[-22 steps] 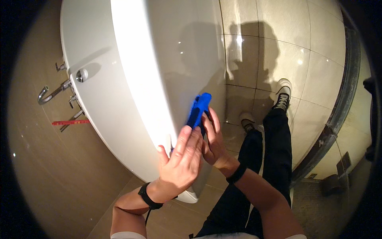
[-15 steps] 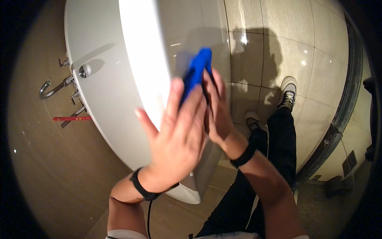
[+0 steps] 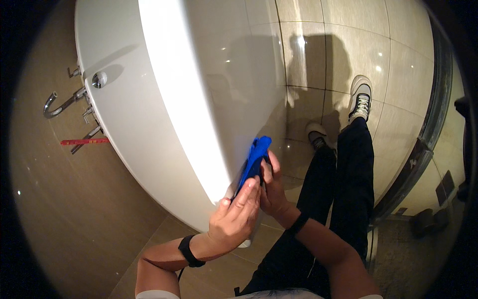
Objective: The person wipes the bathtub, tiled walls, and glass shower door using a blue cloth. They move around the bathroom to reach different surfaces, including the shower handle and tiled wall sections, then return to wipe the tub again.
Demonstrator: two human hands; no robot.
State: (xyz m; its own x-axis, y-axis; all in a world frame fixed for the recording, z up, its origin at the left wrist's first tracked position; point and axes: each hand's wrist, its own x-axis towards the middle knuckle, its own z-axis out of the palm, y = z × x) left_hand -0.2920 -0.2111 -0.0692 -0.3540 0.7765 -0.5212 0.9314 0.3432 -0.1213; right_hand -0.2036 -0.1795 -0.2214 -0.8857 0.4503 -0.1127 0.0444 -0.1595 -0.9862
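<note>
A crumpled blue cloth [image 3: 255, 157] is held between my two hands, against or just beside the outer wall of a white bathtub [image 3: 231, 94], near its closer end. My left hand [image 3: 233, 219] presses on the cloth from the tub side, its fingers together and stretched along it. On the other side, my right hand [image 3: 273, 192] has its fingers bent around the cloth's edge, with some of them hidden behind it. Whether the cloth touches the tub wall, I cannot tell. A black band circles each wrist.
Along the tub's left edge are a chrome curved spout [image 3: 57, 107] and a red strip [image 3: 84, 142]. A round chrome fitting [image 3: 99, 79] sits inside the tub. Pale floor tiles [image 3: 343, 50] lie right of the tub, with my shoe [image 3: 360, 97] on them. A dark rail [image 3: 406, 179] runs further right.
Both hands and the blue cloth have moved toward me along the tub's outer side. The left fingers, spread before, are now closer together.
</note>
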